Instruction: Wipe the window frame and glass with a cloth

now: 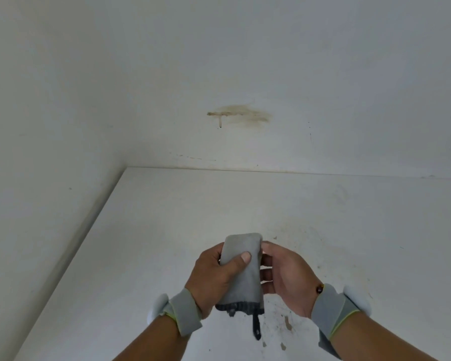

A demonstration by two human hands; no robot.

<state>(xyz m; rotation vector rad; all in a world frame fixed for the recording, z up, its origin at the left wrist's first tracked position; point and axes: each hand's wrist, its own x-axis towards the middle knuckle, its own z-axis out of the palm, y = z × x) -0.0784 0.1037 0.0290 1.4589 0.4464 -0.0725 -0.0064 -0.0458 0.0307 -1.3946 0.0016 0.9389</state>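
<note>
A folded grey cloth [242, 272] with a dark hem and a hanging dark loop is held up in front of me over a white surface. My left hand [214, 277] grips it, thumb pressed across its front. My right hand [287, 277] holds its right edge with curled fingers behind it. Both wrists carry grey bands. No window frame or glass is in view.
A white, flat surface [167, 230] with brown specks and smudges lies below the hands and meets white walls at the back and left. A brownish stain [242, 115] marks the back wall [323, 74].
</note>
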